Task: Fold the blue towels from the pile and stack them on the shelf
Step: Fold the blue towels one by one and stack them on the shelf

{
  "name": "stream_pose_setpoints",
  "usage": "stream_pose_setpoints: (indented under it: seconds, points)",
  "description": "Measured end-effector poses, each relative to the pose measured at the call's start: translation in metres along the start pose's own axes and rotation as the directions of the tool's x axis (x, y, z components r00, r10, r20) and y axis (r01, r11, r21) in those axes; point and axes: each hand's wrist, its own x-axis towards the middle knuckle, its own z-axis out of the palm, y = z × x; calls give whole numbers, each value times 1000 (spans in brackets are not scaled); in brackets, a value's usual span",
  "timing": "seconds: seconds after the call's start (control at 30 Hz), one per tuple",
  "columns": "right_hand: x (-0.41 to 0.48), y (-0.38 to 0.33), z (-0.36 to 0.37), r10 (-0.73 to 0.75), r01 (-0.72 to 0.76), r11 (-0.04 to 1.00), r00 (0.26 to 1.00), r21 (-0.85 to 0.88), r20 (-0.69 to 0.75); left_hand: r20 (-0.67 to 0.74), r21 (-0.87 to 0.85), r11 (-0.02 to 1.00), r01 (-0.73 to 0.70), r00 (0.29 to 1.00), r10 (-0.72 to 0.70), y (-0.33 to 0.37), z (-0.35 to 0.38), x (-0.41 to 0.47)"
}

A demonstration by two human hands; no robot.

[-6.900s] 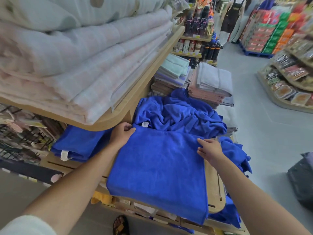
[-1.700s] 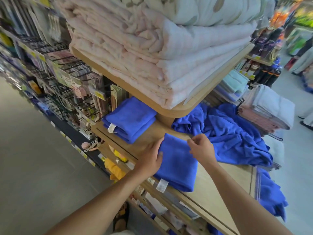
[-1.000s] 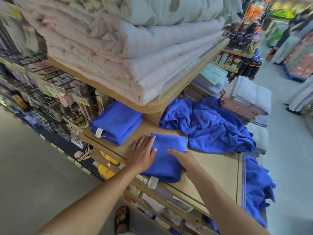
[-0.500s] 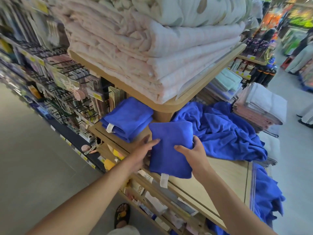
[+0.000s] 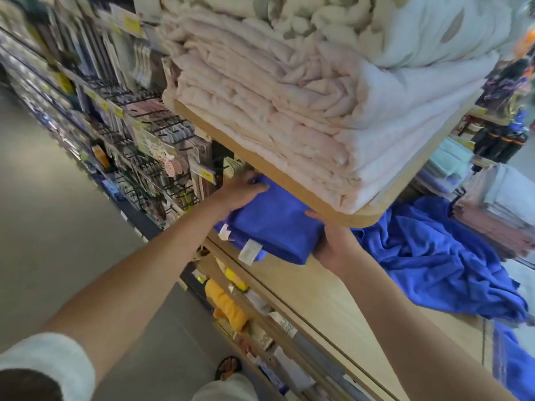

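1. Two hands are on one folded towel. It lies on the stack of folded blue towels at the left end of the shelf, tucked beneath the upper shelf that carries pale blankets.
2. Left hand: the fingers lie close together and nearly straight across the towel's far top, pressing it down.
3. Right hand: the thumb rests on the towel's top and the palm is against its right side. The other fingers go underneath and are hidden, so it reads as a pinch on that edge.
4. Handling, as I judge it: the towel is light, soft and limp. It is neither slippery nor fragile, but the folds would slump open if lifted by one corner. It is best taken with a flat palm on top and support under the folded edge.
5. Pile of unfolded blue towels lies well to the right on the same shelf, with part of it hanging over the edge. More remain to fold.
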Motion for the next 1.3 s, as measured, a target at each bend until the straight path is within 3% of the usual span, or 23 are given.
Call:
stream_pose_setpoints:
  seconds: [0.1,0.17,0.23,0.3,0.37,0.53,0.67,0.77,0.87,0.93,1.17,1.3]
  points:
    - [40,4,28,26,-27,999,999,-33,-27,24,127,988,-92,996,89,5,-30,36]
    - [60,11,37,37,-42,987,999,-158,-36,33,285,951,-117,993,113,-3,-38,59]
    - [69,20,37,99,-91,933,995,-347,5,83,478,873,-93,995,60,-22,-37,73]
    - [73,28,30,137,-128,917,991,-378,-2,95,611,791,-22,994,-45,-46,-33,79]
    - [77,34,27,109,-111,937,994,-332,-25,58,612,791,12,997,-60,-59,-31,81]
    - [73,32,39,53,-61,978,998,-201,-46,-70,522,853,-21,995,68,-54,-34,76]
    - [59,29,35,61,-92,930,993,-356,-98,-10,598,801,-19,999,30,-53,-32,65]
    - [48,28,11,18,-84,860,991,-504,-135,-37,659,734,-165,968,250,-50,-12,45]
    - [28,37,-41,-191,-2,663,967,-749,-172,-49,741,550,-385,786,616,-47,30,17]
    - [3,48,-89,-320,22,522,932,-852,-172,-26,736,490,-468,704,710,-43,70,-5]
    - [-88,73,-229,-671,11,286,716,-958,-192,260,558,526,-642,737,624,-42,202,-45]
    - [-107,77,-262,-732,-109,213,641,-971,-232,376,530,507,-680,724,578,-17,266,-43]
